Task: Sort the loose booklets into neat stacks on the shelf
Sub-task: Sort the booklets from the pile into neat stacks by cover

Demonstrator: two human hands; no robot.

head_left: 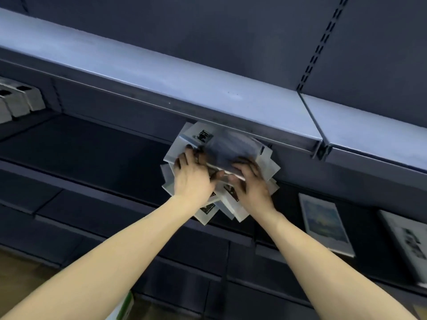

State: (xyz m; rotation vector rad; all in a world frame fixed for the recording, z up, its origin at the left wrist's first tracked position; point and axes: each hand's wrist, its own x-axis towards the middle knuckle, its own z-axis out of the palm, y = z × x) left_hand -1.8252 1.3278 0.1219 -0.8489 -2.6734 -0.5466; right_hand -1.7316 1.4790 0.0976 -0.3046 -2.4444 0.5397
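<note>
A fanned, untidy pile of booklets is gripped from both sides on the dark middle shelf, just under the front lip of the pale upper shelf. At left, small grey boxes are lined up well clear of the work. The left hand is curled over the pile's left edge, fingers spread across the top cover, apparently so that stray corners can be squared. The right hand is clamped on the near right edge, thumb seemingly tucked beneath, though blur leaves this uncertain. To the right, two flat booklets are laid apart on the shelf, probably as the beginnings of separate stacks.
</note>
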